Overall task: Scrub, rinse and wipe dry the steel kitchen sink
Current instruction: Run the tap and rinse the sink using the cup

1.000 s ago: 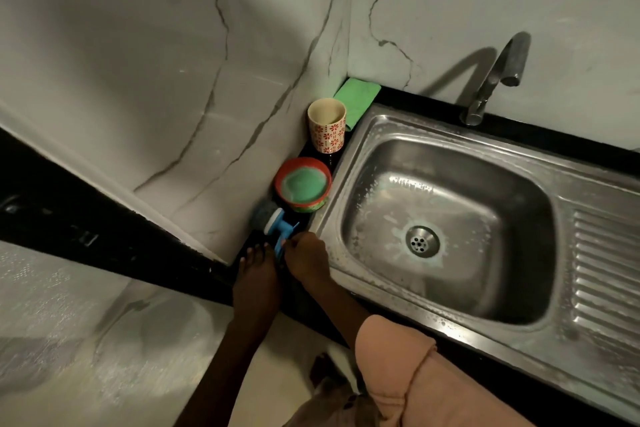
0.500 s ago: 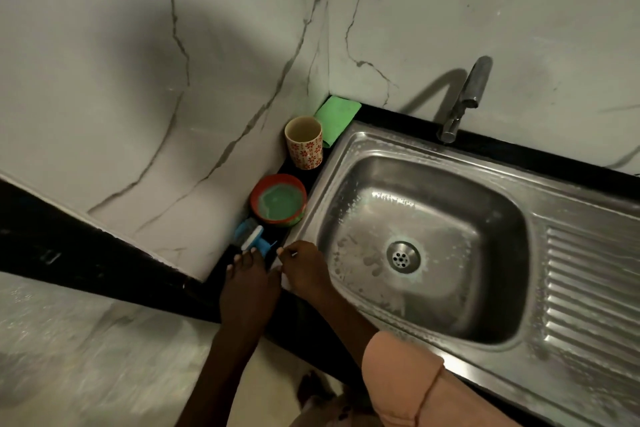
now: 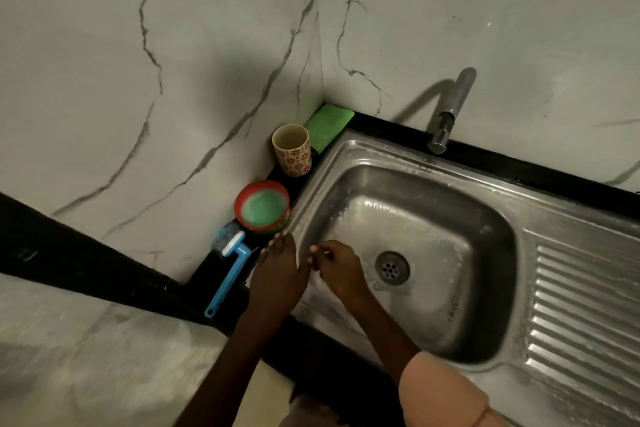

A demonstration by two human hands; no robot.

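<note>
Sink: steel kitchen sink (image 3: 408, 152), rectangular basin w/ round drain, ribbed drainboard to its right; fills centre-right of scene. Basin floor looks wet/soapy.
L hand: left hand (image 3: 277, 274) flat on sink's left rim, fingers straight & together, pointing far; holds nothing.
R hand: right hand (image 3: 337, 265) over basin's near-left corner, fingers loosely curled, tips close together; nothing visible in them, can't tell if they pinch anything.
Brush: blue long-handled plastic scrub brush (image 3: 228, 274) lies on black counter just left of L hand. Long axis near-to-far, bristle head at far end, handle tip near.
Key relation: brush is left of both hands; L hand nearer, beside mid-handle.
Other: red bowl w/ green soap paste (image 3: 262, 205), floral cup (image 3: 291, 149), green cloth (image 3: 327, 126) farther along same strip.
Step (guess): rinse likely next; tap (image 3: 450, 107) at far-right, R hand closer.
</note>
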